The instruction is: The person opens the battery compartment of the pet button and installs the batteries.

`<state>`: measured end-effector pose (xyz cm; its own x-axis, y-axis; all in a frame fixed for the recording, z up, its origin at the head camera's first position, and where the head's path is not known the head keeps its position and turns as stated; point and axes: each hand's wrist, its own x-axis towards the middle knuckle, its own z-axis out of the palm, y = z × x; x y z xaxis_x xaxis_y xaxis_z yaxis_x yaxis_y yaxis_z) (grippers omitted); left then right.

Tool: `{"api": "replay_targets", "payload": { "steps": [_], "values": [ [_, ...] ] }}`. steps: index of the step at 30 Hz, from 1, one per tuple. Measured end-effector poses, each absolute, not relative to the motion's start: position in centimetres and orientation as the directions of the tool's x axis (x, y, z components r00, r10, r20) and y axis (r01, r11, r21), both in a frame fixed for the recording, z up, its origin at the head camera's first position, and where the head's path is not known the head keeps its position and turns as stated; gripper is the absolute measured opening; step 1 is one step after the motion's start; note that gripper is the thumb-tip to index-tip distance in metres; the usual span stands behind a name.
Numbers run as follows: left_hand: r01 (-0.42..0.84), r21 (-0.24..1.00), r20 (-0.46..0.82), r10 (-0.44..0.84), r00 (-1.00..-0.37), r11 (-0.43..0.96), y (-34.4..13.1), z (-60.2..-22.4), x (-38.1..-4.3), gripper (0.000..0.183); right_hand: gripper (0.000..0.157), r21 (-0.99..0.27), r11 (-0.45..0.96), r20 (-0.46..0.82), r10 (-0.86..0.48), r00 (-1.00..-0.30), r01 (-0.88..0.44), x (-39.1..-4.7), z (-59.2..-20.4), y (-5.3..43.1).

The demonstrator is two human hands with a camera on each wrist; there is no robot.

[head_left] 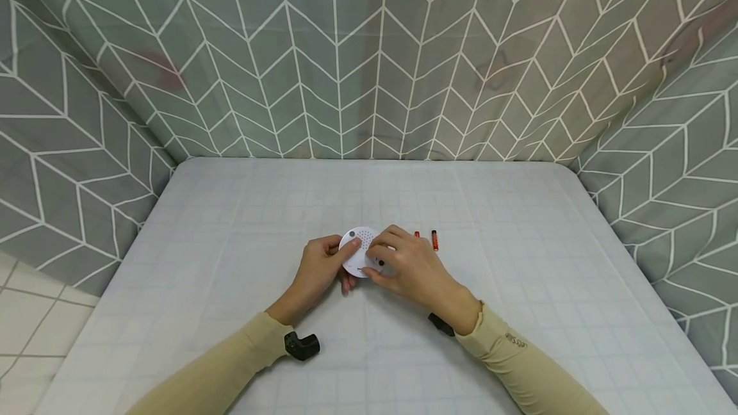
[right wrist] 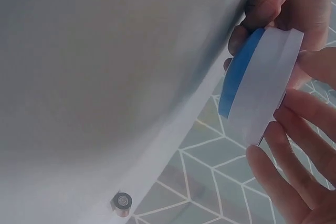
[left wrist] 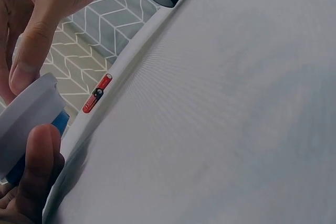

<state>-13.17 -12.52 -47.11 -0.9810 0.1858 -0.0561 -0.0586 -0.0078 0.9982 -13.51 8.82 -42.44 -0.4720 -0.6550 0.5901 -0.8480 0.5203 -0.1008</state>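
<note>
My left hand (head_left: 323, 261) grips a round white device (head_left: 360, 268) by its left side, thumb over a face dotted with small holes. Blue shows on the device's other side (right wrist: 239, 80) in the right wrist view. My right hand (head_left: 409, 268) bends over the same face, its thumb (head_left: 371, 274) and fingertips set on it near the right edge. Part of that face is hidden under the right fingers. Just beyond the right hand, a red battery with a black end (head_left: 435, 240) lies on the table, and another red battery (head_left: 417, 234) is partly covered.
The table (head_left: 242, 229) has a white cloth over it. Patterned grey curtains (head_left: 357, 69) stand along its back and both sides. A black wrist camera (head_left: 302, 346) is strapped at the left cuff. White floor tiles (head_left: 34, 319) show at far left.
</note>
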Motion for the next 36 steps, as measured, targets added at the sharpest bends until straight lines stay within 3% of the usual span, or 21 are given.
{"api": "replay_targets", "payload": {
  "steps": [13, 36],
  "values": [
    [-0.05, 0.999, -0.046, 0.184, -0.982, -0.018, -12.57, -47.09, -13.24, 0.044, 0.02, -0.139, 0.515, 0.59, -0.643, -0.488, -0.846, -13.68, -42.34, 8.86],
    [-0.032, 0.999, -0.034, 0.163, -0.986, 0.014, -12.45, -47.17, -13.02, 0.045, 0.018, -0.094, 0.532, 0.592, -0.65, -0.477, -0.841, -13.25, -42.6, 8.14]
  ]
}}
